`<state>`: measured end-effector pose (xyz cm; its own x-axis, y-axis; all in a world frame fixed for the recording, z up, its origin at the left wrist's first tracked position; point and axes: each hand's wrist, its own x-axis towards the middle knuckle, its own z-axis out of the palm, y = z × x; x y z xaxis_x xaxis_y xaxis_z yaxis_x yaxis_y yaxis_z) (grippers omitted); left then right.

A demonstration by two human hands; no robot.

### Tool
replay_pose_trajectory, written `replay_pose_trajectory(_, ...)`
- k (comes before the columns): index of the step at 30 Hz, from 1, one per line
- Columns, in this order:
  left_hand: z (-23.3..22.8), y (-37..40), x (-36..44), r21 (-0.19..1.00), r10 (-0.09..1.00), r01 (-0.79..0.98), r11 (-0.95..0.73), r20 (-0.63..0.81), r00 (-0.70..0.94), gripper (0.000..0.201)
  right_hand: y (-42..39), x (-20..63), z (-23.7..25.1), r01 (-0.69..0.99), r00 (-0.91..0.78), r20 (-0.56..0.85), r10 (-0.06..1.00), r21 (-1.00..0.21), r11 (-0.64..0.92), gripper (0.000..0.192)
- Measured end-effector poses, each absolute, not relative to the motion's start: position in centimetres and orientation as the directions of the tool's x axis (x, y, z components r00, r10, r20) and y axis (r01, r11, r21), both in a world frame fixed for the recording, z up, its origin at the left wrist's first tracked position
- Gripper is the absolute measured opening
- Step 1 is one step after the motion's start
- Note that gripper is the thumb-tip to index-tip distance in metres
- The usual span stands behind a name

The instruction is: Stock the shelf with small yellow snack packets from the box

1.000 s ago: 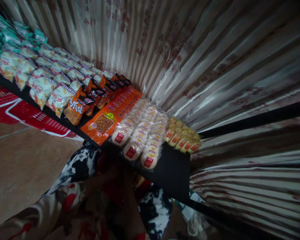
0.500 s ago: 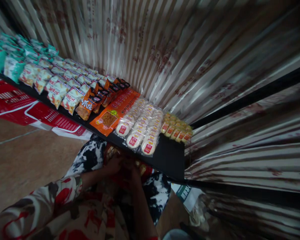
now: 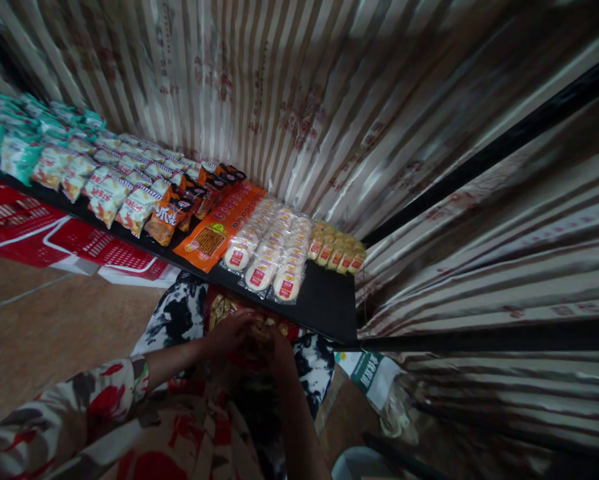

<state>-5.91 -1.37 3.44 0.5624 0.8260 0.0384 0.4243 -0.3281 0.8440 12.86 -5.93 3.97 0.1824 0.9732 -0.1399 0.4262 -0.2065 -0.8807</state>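
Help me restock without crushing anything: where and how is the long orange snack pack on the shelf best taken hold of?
Probably by the near short end of the orange pack, which reaches the shelf front edge. Come from the front, thumb on top and fingers beneath. It lies flat and long, with chip bags tight on its left and round cake packs on its right, so its long sides look blocked.

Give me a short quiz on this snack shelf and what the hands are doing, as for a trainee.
1. True or false: both hands are below the black shelf's front edge.
2. Which lies right beside the long orange pack? A) teal bags B) round cakes in clear wrap C) red basket
3. What do the left hand and right hand touch?

Key
1. True.
2. B.
3. A red packet of snacks, held between them; its details are too dark to read.
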Motion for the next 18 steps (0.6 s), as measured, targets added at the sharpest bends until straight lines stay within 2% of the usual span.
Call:
replay_pose_trajectory(3,4.4,-1.3,-5.5,0.858,0.8,0.357,-0.37,0.099,0.591,0.045,-6.4,13.3,4.5,0.604,0.095,-0.129,0.987,-0.781,-0.16,0.038)
replay_pose_trajectory(5,5.2,-1.2,-5.1,0.867,0.779,0.307,-0.393,0.136,0.612,0.044,-6.6,13.8,4.9,0.607,0.1,-0.138,0.985,-0.776,-0.171,0.038)
replay_pose_trajectory(9,7.4,-0.8,-4.2,0.874,0.734,0.261,-0.41,0.146,0.664,0.039,-6.9,14.8,5.8,0.317,0.146,-0.238,0.96,-0.908,-0.273,0.031)
replay_pose_trajectory(13,10.0,-0.2,-3.0,0.879,0.743,0.305,-0.367,0.079,0.665,0.031,-7.0,14.9,6.2,0.122,0.171,-0.312,0.935,-0.935,-0.334,0.019)
replay_pose_trajectory(15,11.2,0.1,-2.3,0.883,0.754,0.336,-0.327,0.03,0.656,0.031,-6.8,14.5,6.3,0.009,0.181,-0.358,0.916,-0.931,-0.366,0.016)
replay_pose_trajectory(17,12.0,0.5,-1.5,0.887,0.756,0.36,-0.288,-0.02,0.654,0.032,-6.6,14.1,6.6,-0.277,0.166,-0.479,0.862,-0.862,-0.425,0.016)
replay_pose_trajectory(18,12.3,0.7,-1.0,0.889,0.755,0.372,-0.266,-0.048,0.654,0.032,-6.5,13.9,6.7,-0.44,0.138,-0.543,0.828,-0.783,-0.44,0.016)
